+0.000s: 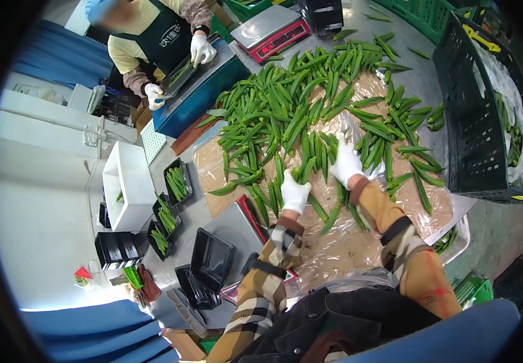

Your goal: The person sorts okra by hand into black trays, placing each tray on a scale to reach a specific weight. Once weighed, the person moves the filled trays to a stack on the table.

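Green okra pods point(273, 103) lie in a wide heap on a table covered with brown board and clear film point(328, 254). Both my hands wear white gloves and reach into the near side of the heap. My left hand point(296, 193) has the tip of an okra pod between thumb and fingers. Slightly farther forward and to the right, my right hand point(346, 163) rests against the pods with fingers stretched and thumb apart. Between the two hands several okra lie side by side, pointing away from me. The undersides of my fingers are partly hidden.
Left of me are a scale point(231, 233), empty black trays point(212, 254), okra-filled trays point(178, 183) and a white bin point(129, 187). A dark crate point(476, 121) stands right. Across, a gloved co-worker point(174, 42) holds a tray near a red scale point(279, 39).
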Demonstrator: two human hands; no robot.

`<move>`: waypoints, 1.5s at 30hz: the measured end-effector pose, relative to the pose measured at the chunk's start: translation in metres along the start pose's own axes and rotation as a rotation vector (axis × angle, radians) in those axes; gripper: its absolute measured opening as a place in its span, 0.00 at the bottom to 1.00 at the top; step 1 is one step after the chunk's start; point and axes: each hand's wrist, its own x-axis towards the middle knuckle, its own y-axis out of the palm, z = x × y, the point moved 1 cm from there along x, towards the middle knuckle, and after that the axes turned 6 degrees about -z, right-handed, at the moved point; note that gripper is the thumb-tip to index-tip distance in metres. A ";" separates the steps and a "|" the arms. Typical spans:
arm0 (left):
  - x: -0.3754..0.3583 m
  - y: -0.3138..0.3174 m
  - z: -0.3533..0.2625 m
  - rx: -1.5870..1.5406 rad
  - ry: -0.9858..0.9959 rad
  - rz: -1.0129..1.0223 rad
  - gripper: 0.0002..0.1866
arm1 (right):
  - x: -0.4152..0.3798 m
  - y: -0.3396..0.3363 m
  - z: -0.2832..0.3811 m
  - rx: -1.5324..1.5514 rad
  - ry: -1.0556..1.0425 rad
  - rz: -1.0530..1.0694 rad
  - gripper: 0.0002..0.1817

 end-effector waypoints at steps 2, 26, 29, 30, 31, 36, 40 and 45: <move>-0.018 -0.018 -0.001 -0.483 -0.027 0.022 0.26 | -0.009 -0.016 -0.021 0.268 -0.050 0.007 0.55; -0.136 -0.063 0.001 -1.249 -0.566 -0.109 0.15 | -0.150 -0.020 -0.074 0.046 0.006 0.002 0.45; -0.144 -0.068 -0.014 -1.302 -0.626 -0.006 0.15 | -0.145 -0.006 -0.075 -0.116 0.041 0.008 0.45; -0.147 -0.069 -0.009 -1.301 -0.641 0.030 0.15 | -0.140 -0.011 -0.076 -0.078 0.070 0.045 0.44; -0.151 -0.075 -0.007 -1.297 -0.659 0.063 0.16 | -0.140 -0.015 -0.077 -0.040 0.101 0.086 0.42; -0.162 -0.107 0.003 -1.332 -0.734 0.105 0.12 | -0.148 -0.042 -0.074 0.744 0.058 0.168 0.18; -0.161 -0.143 0.014 -1.387 -0.680 0.157 0.14 | -0.175 -0.034 -0.008 1.173 0.301 0.627 0.11; -0.150 -0.250 -0.008 -1.234 -0.497 0.008 0.13 | -0.223 -0.007 0.099 1.385 0.352 1.085 0.16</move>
